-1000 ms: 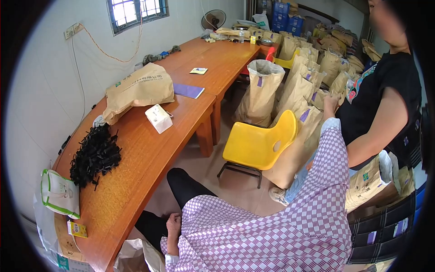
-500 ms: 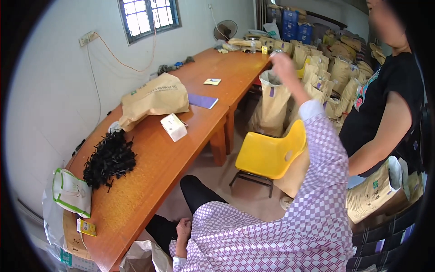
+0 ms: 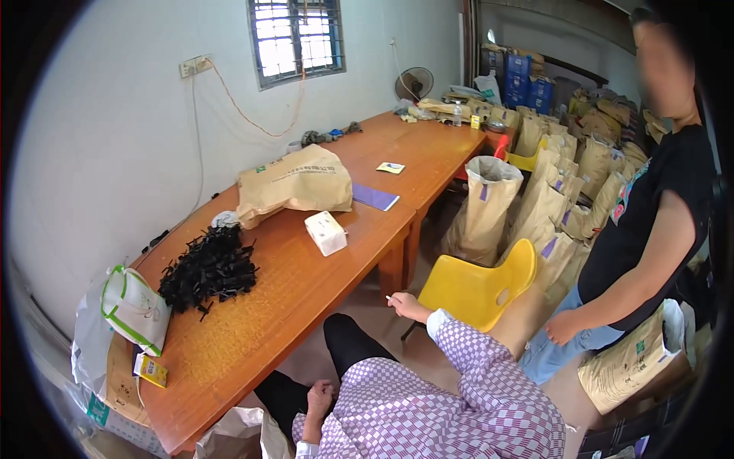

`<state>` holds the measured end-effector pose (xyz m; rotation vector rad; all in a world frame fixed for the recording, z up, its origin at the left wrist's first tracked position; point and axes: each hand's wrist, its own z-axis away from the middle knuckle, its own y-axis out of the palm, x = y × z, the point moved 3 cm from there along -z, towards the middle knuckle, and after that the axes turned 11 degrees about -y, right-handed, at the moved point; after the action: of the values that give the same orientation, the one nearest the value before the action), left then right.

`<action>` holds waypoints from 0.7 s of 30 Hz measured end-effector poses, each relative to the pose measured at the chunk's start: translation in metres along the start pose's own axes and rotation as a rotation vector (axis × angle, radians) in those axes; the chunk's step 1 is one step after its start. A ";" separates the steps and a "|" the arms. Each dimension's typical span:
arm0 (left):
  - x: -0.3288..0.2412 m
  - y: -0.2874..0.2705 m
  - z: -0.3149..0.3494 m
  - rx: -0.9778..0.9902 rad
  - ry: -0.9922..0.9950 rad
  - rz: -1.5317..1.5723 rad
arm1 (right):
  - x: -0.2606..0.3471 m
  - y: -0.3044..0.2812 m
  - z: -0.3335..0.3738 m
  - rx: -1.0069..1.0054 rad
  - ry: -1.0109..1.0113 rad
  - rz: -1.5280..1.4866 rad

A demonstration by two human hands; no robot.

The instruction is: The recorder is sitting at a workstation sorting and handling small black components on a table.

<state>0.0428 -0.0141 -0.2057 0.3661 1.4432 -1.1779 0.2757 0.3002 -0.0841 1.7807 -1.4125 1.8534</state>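
My right hand [image 3: 410, 307] is closed around a small white stick [image 3: 390, 299], its tip poking out past the fingers. It hovers in front of the yellow chair [image 3: 470, 294], off the table's near edge. My left hand [image 3: 320, 398] rests by my thigh with its fingers curled; what they hold, if anything, is hidden. Just below it stands an open brown paper bag [image 3: 243, 434]. On the wooden table [image 3: 283, 306] lies a heap of short black strips [image 3: 206, 271], with a white tissue pack [image 3: 326, 233] to its right.
A large brown paper sack [image 3: 294, 183] and a purple folder [image 3: 375, 197] lie farther along the table. A white bag with green trim [image 3: 136, 310] and a small yellow box [image 3: 151, 370] sit at its near left end. To the right stands a person in black [image 3: 650, 222], among several upright sacks [image 3: 489, 203].
My right hand has come down from the raised arm's reach to low beside the chair. The view has shifted, and the other person's arm now hangs in front of them. My left hand stays by my thigh.
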 end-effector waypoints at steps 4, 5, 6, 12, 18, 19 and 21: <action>-0.013 -0.004 0.009 -0.027 0.021 -0.112 | -0.002 -0.054 -0.027 -0.275 -0.052 -0.049; -0.012 -0.004 0.010 -0.017 0.014 -0.113 | 0.015 -0.080 -0.033 -0.332 0.017 -0.095; -0.016 0.000 0.008 0.007 0.012 -0.100 | 0.007 -0.113 -0.042 -0.480 -0.093 -0.090; -0.009 -0.001 0.004 -0.007 0.012 -0.054 | 0.110 -0.269 -0.069 -0.916 -0.402 -0.137; -0.023 0.001 0.003 0.019 0.000 -0.085 | 0.069 -0.284 -0.068 -0.858 -0.138 -0.159; -0.024 0.001 0.003 0.012 0.020 -0.111 | 0.074 -0.287 -0.071 -0.923 -0.191 -0.198; -0.017 -0.003 0.007 -0.012 0.039 -0.145 | 0.095 -0.296 -0.077 -0.901 -0.267 -0.279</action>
<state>0.0486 -0.0144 -0.1886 0.2808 1.5313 -1.2835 0.4109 0.4674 0.1528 1.6185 -1.6039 0.6543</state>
